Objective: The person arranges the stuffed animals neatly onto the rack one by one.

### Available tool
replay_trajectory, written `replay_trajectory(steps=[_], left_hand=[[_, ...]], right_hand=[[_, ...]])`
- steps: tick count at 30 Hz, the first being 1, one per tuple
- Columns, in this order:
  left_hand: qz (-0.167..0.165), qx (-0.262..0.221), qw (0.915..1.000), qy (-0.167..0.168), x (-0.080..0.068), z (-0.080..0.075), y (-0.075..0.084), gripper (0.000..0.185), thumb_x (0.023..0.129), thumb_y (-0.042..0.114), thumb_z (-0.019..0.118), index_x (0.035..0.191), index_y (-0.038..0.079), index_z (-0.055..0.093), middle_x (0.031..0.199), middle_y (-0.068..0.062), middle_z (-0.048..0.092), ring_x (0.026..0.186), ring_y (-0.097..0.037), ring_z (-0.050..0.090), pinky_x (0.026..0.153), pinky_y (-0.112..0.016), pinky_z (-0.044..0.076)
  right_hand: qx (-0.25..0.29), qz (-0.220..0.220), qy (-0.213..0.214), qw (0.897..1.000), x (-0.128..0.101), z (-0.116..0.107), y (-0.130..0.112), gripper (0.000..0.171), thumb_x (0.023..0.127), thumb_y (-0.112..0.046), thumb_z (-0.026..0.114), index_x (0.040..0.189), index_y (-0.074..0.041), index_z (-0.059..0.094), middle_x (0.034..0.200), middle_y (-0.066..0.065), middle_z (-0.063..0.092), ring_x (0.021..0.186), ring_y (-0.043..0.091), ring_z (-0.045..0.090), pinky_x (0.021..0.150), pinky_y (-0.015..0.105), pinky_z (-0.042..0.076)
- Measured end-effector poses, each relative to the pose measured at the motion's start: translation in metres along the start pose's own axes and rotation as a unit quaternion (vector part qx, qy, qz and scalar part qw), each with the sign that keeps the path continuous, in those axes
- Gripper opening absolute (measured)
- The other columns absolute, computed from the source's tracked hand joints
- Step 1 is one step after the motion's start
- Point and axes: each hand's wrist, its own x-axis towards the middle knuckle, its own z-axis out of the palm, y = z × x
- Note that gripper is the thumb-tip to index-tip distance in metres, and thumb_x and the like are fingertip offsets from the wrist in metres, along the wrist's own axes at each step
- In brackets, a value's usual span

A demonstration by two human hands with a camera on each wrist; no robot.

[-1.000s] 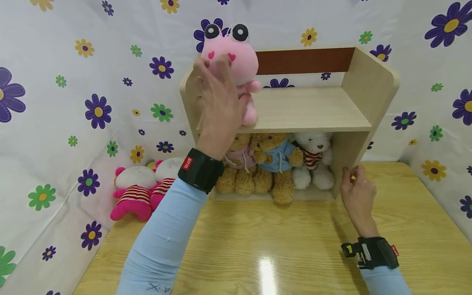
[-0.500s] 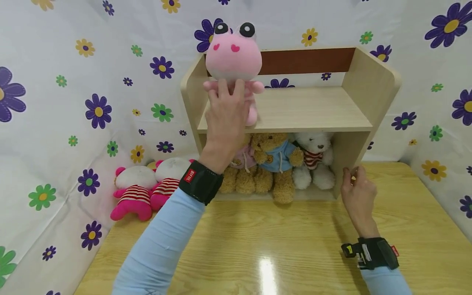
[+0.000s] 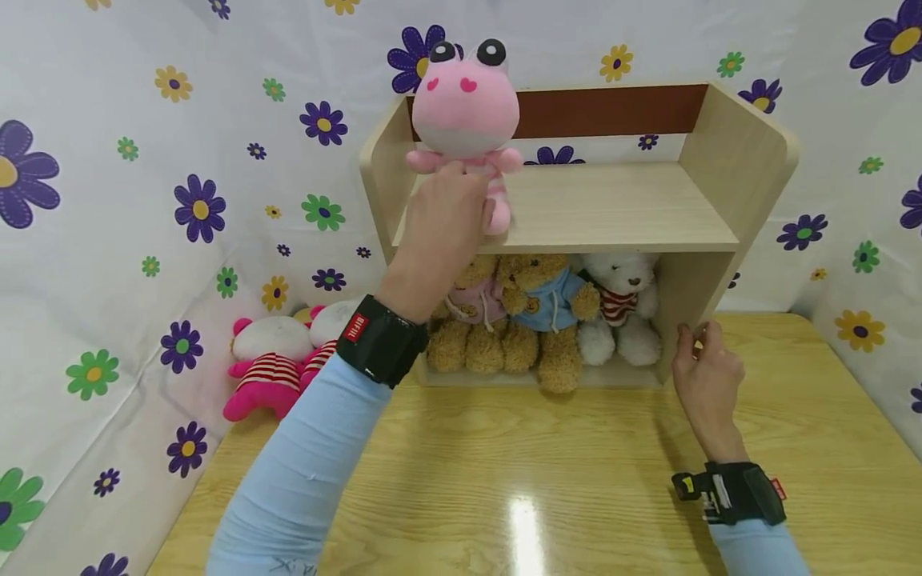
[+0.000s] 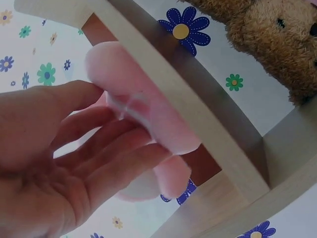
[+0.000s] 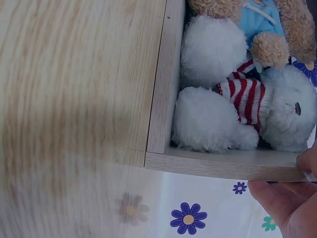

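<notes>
We see the left hand [image 3: 448,228], fingers curled, holding the pink frog plush [image 3: 468,120] upright on the shelf's [image 3: 619,212] upper board, while the right hand [image 3: 706,380] pinches its side panel.

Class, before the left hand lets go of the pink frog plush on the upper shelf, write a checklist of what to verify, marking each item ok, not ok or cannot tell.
1. Left hand has a grip on the pink frog plush: ok.
2. Frog upright: ok.
3. Frog's feet resting on the upper shelf: cannot tell, the hand hides them.
4. Bare shelf space beside the frog: ok.
5. Right hand steadies the shelf's side panel: ok.
6. The white teddy bear sits inside the lower compartment: ok.
</notes>
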Motion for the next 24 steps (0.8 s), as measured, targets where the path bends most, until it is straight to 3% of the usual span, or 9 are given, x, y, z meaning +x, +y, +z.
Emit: replay_trajectory(steps=[3, 6, 8, 13, 15, 18, 21, 24], left_hand=[[0.02, 0.008, 0.9998, -0.002, 0.006, -0.001, -0.002, 0.023, 0.103, 0.005, 0.051, 0.103, 0.006, 0.074, 0.072, -0.007, 0.066, 0.065, -0.019, 0.064, 0.054, -0.026, 0.045], [0.029, 0.004, 0.9995, -0.014, 0.01, -0.003, -0.003, 0.029, 0.103, -0.001, 0.046, 0.096, 0.005, 0.073, 0.07, -0.004, 0.06, 0.067, -0.018, 0.06, 0.056, -0.024, 0.035], [0.049, 0.057, 0.9969, -0.022, 0.012, -0.003, -0.003, 0.03, 0.103, -0.001, 0.044, 0.095, 0.006, 0.072, 0.071, -0.002, 0.06, 0.069, -0.017, 0.063, 0.056, -0.023, 0.036], [0.024, 0.08, 0.9953, -0.048, 0.017, 0.0, 0.002, 0.032, 0.103, -0.001, 0.043, 0.096, 0.006, 0.073, 0.082, -0.005, 0.069, 0.079, -0.019, 0.071, 0.06, -0.025, 0.048], [-0.012, 0.035, 0.9976, -0.059, 0.019, 0.002, 0.003, 0.031, 0.102, -0.002, 0.044, 0.097, 0.004, 0.073, 0.09, -0.009, 0.071, 0.084, -0.022, 0.071, 0.064, -0.029, 0.054], [-0.039, 0.011, 0.9963, -0.076, 0.021, 0.006, 0.002, 0.027, 0.104, 0.0, 0.045, 0.104, 0.003, 0.071, 0.1, -0.013, 0.07, 0.089, -0.026, 0.071, 0.068, -0.036, 0.059], [-0.042, 0.009, 0.9948, -0.092, 0.025, 0.008, 0.001, 0.026, 0.105, 0.002, 0.044, 0.109, 0.003, 0.07, 0.102, -0.014, 0.068, 0.091, -0.027, 0.069, 0.067, -0.036, 0.057], [-0.025, 0.017, 0.9949, -0.097, 0.03, 0.009, -0.001, 0.028, 0.107, 0.004, 0.043, 0.11, 0.003, 0.071, 0.103, -0.014, 0.069, 0.092, -0.027, 0.068, 0.062, -0.033, 0.051]], right_hand=[[-0.004, 0.001, 0.003, 1.0, 0.0, 0.0, 0.001, 0.026, 0.1, -0.007, 0.061, 0.108, 0.017, 0.058, 0.101, 0.045, 0.066, 0.082, 0.054, 0.07, 0.063, 0.061, 0.057], [-0.004, 0.0, 0.004, 1.0, 0.001, 0.0, 0.001, 0.026, 0.1, -0.007, 0.061, 0.109, 0.017, 0.058, 0.101, 0.045, 0.066, 0.081, 0.054, 0.07, 0.063, 0.061, 0.057], [-0.001, 0.0, 0.005, 1.0, 0.001, -0.001, 0.002, 0.026, 0.1, -0.007, 0.061, 0.109, 0.017, 0.058, 0.101, 0.045, 0.066, 0.082, 0.054, 0.071, 0.063, 0.06, 0.057], [0.0, 0.001, 0.007, 1.0, 0.0, -0.001, 0.001, 0.023, 0.1, -0.006, 0.061, 0.103, 0.017, 0.058, 0.101, 0.044, 0.067, 0.081, 0.052, 0.071, 0.062, 0.06, 0.057], [-0.002, 0.0, 0.006, 1.0, -0.001, -0.001, 0.0, 0.023, 0.1, -0.006, 0.061, 0.1, 0.016, 0.058, 0.102, 0.043, 0.067, 0.081, 0.052, 0.071, 0.061, 0.06, 0.056], [0.0, -0.001, 0.003, 1.0, -0.002, 0.0, -0.001, 0.022, 0.101, -0.006, 0.06, 0.101, 0.016, 0.058, 0.103, 0.043, 0.066, 0.081, 0.052, 0.071, 0.062, 0.06, 0.056], [0.001, 0.0, 0.002, 1.0, -0.002, 0.001, -0.001, 0.023, 0.101, -0.006, 0.06, 0.102, 0.016, 0.058, 0.102, 0.043, 0.066, 0.081, 0.052, 0.071, 0.062, 0.06, 0.056], [0.001, 0.002, 0.003, 1.0, -0.002, 0.001, -0.001, 0.022, 0.101, -0.006, 0.06, 0.101, 0.016, 0.057, 0.101, 0.044, 0.066, 0.082, 0.052, 0.071, 0.062, 0.06, 0.057]])
